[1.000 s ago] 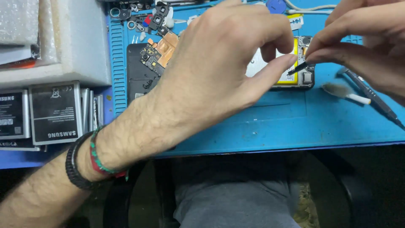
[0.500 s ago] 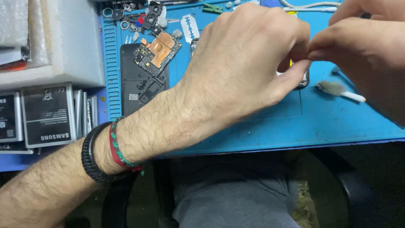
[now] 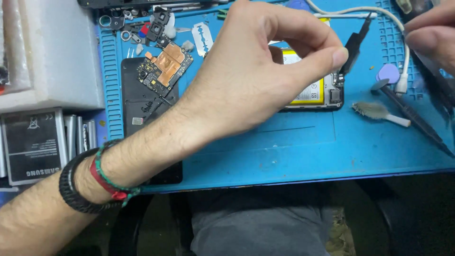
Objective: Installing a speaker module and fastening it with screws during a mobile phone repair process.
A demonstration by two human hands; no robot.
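My left hand hovers over an opened phone with a yellow battery on the blue mat. Its thumb and forefinger are curved apart with nothing between them. A black strip stands up from the phone's right end, just beside my thumb tip. My right hand is at the top right edge, fingers pinched on dark tweezers that look blurred. On my left wrist I wear a black band and a red-green cord.
A copper-shielded circuit board lies on a black back cover. A razor blade, small parts, a white cable, a purple pick, a small brush and a long black tool lie around. Spare batteries are stacked at left.
My right hand has pulled back from the phone to the upper right. My left fingers have lifted and spread, uncovering the yellow battery and the black strip.
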